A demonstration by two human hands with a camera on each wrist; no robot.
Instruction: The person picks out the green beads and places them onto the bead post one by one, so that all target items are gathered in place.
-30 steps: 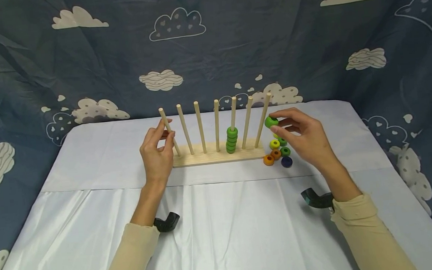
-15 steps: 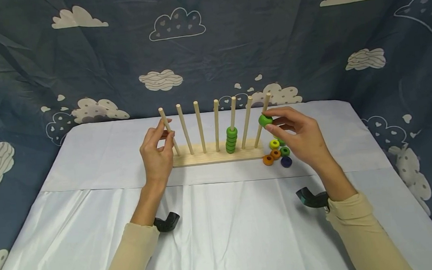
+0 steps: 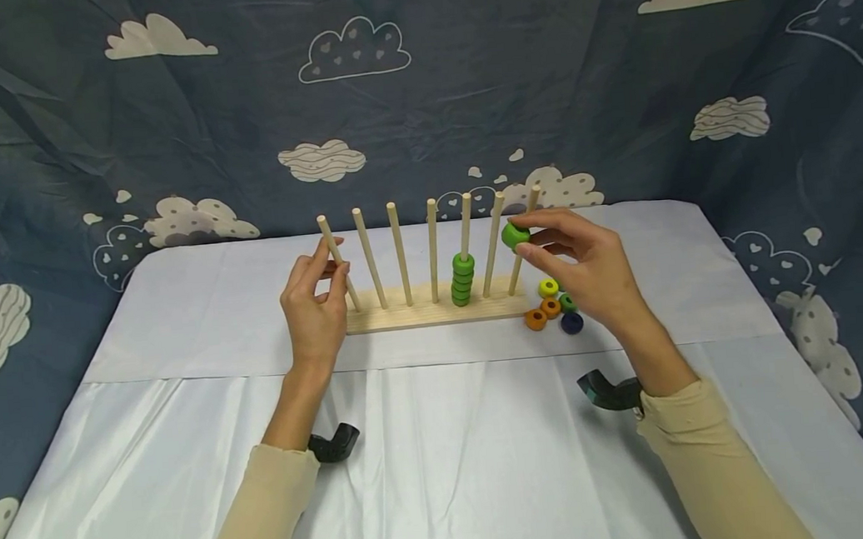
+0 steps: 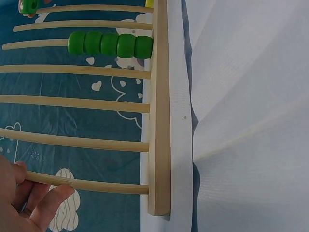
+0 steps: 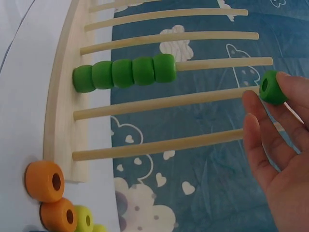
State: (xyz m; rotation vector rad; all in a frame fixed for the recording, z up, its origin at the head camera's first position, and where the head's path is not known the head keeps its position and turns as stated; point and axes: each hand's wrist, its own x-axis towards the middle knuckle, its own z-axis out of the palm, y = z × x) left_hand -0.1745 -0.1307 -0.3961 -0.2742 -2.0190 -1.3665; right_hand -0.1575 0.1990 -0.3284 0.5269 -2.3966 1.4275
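A wooden rack (image 3: 435, 313) with several upright pegs stands on the white-covered table. My left hand (image 3: 314, 315) pinches the leftmost peg (image 4: 104, 186) between thumb and fingers. Stacked on a peg right of centre are several green beads (image 3: 462, 280), reaching down to the base. With thumb and fingertips, my right hand (image 3: 589, 271) holds a single green bead (image 3: 514, 235) near the tops of the two rightmost pegs. In the right wrist view this held bead (image 5: 272, 88) shows its hole and is off the pegs.
By the rack's right end lie loose beads: two orange ones (image 3: 535, 320), a yellow one (image 3: 548, 287), a green one (image 3: 567, 303) partly behind the hand, and a dark blue one (image 3: 571, 322). A dark cloud-patterned cloth (image 3: 420, 111) hangs behind the table.
My right hand has moved left with the green bead, from right of the rack to across the rightmost peg. My left hand has stayed on its peg.
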